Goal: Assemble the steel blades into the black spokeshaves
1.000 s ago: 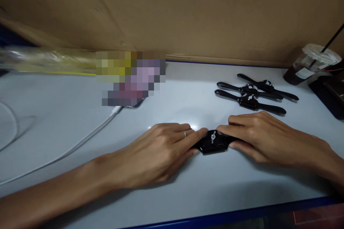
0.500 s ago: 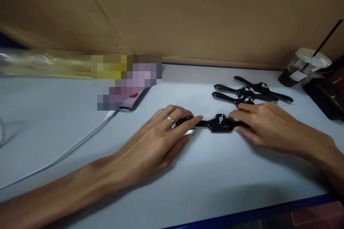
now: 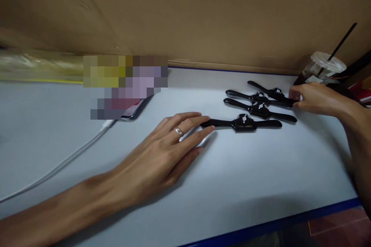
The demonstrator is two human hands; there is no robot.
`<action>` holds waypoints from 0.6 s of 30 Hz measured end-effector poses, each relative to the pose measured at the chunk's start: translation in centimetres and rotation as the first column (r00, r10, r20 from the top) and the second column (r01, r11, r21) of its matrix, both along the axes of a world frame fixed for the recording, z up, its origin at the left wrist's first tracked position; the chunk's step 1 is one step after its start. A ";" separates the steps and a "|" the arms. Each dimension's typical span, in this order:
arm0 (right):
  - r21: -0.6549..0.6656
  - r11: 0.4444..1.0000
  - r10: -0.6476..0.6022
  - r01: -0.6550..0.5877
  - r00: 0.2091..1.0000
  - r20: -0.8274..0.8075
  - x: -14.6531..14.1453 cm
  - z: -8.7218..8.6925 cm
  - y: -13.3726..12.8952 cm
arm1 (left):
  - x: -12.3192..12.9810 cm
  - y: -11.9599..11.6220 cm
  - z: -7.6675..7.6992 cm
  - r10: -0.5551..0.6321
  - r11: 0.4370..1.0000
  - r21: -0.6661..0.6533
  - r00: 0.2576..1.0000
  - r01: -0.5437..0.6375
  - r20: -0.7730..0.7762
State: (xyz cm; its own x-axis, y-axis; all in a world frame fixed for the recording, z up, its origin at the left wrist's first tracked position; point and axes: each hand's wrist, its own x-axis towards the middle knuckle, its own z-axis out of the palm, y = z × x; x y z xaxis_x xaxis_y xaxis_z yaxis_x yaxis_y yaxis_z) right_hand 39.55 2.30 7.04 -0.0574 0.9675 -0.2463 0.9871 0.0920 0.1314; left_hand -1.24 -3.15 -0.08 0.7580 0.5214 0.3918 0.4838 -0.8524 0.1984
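Several black spokeshaves with silvery screws lie in a loose row on the white table. Across the left handle of the nearest spokeshave (image 3: 245, 123) rest the fingertips of my left hand (image 3: 168, 146), its fingers stretched out and slightly apart. A small whitish patch shows beneath those fingers; I cannot tell what it is. Just behind lies a second spokeshave (image 3: 261, 110). My right hand (image 3: 319, 98) is closed at the right handle ends of the two farthest ones, a middle spokeshave (image 3: 259, 97) and the rear spokeshave (image 3: 276, 92). Its fingers partly hide those ends.
A lidded plastic cup (image 3: 326, 63) with a black straw stands behind my right hand. At the left lie a partly blurred-out phone (image 3: 136, 110), a white cable (image 3: 72, 162) and a yellowish plastic-wrapped item (image 3: 40, 67). A cardboard wall (image 3: 203, 15) closes off the back.
My right hand has let go of the nearest spokeshave and moved right and back to the farther ones. The nearest spokeshave lies farther back and right; my left hand stays at its handle.
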 end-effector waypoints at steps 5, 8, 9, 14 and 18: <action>-0.090 0.995 0.035 -0.050 0.987 -0.158 -0.2 0.6 -0.1 | 0.0 0.0 -0.1 -0.009 1.000 -0.015 1.000 0.009 -0.005; -0.146 0.986 0.038 -0.075 0.970 -0.241 0.1 1.0 -0.2 | 0.0 -0.1 -0.1 -0.016 1.000 0.018 1.000 0.016 -0.001; -0.150 0.986 0.037 -0.078 0.965 -0.260 0.2 1.1 -0.2 | 0.0 -0.1 0.0 -0.022 0.999 0.029 1.000 0.023 -0.004; -0.093 0.994 0.033 -0.064 0.954 -0.298 0.6 1.1 0.1 | 0.2 -0.1 0.2 -0.034 0.997 0.064 0.999 0.034 -0.004; 0.005 0.999 0.049 -0.050 0.945 -0.324 0.3 1.6 -0.3 | 0.3 -0.1 0.0 -0.026 0.997 0.070 1.000 0.025 0.013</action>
